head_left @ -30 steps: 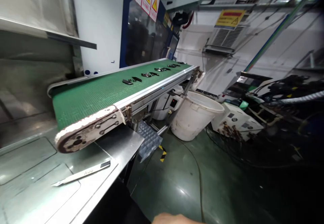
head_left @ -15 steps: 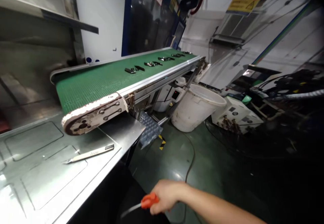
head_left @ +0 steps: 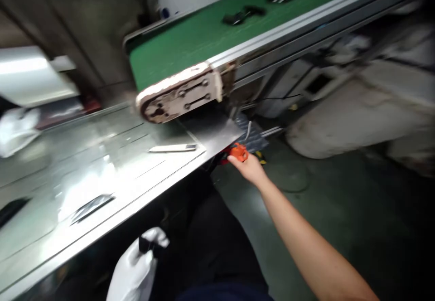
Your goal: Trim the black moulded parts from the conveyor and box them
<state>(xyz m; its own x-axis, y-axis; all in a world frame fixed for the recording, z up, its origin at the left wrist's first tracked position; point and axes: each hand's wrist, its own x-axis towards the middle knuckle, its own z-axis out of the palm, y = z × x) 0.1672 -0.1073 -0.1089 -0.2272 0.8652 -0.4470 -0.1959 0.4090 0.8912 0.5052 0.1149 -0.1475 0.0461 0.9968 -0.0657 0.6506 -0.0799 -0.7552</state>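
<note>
Hands first, at the bottom of the frame: the left hand (head_left: 134, 271) wears a white glove and sits low at the bottom centre-left, below the edge of the metal surface (head_left: 84, 183); it pinches a small dark thing that I cannot identify, and whether the fingers are fully closed is not clear. The right hand (head_left: 247, 167), bare, reaches out to the middle of the frame and is clamped on the orange handle of a tool (head_left: 238, 151), just beside the right corner of the surface; a thin metal part rises from the handle. On the surface, a little left of this hand, lies a flat white blade (head_left: 173, 148). Above it hangs the worn end of the conveyor (head_left: 180, 94), whose green belt (head_left: 204, 33) carries small dark parts (head_left: 243, 14) toward the upper right. A white bucket (head_left: 353, 115) stands blurred at the right.
</note>
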